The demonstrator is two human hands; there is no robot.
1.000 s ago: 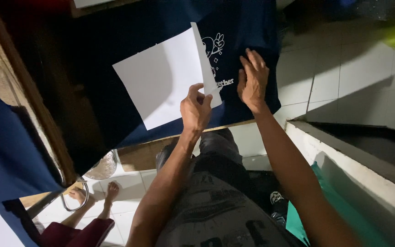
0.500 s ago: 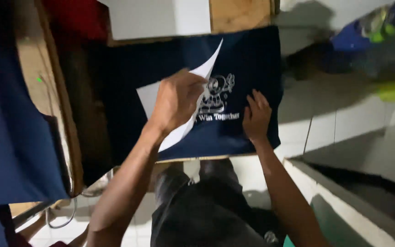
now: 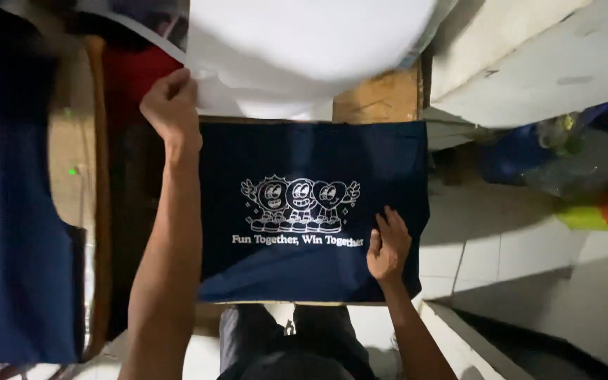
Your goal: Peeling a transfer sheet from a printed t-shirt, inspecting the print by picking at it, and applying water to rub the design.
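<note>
Two hands: we have both in view, the left hand [image 3: 171,105] far and left, the right hand [image 3: 388,246] near and right, well apart.
Cloth: we see a navy fabric piece [image 3: 311,211] lying flat, with a white printed design [image 3: 298,205] of three cartoon figures and a line of lettering under it.
Cloth edges: the far edge meets a wooden board [image 3: 376,98]; the right edge hangs over a white tiled floor [image 3: 501,246]; the near edge sits just above our knees.
Left hand: clenched on the corner of a large white sheet [image 3: 297,49], which is lifted clear of the cloth and curls across the far part of the view.
Right hand: released, fingers spread, palm pressed flat on the near right part of the cloth, just right of the lettering.
Room to the left: a dark gap, then another navy cloth [image 3: 15,232] on a wooden frame.
Room to the right: open tiles, then a white ledge [image 3: 543,63] and coloured bags [image 3: 564,169] further off.
</note>
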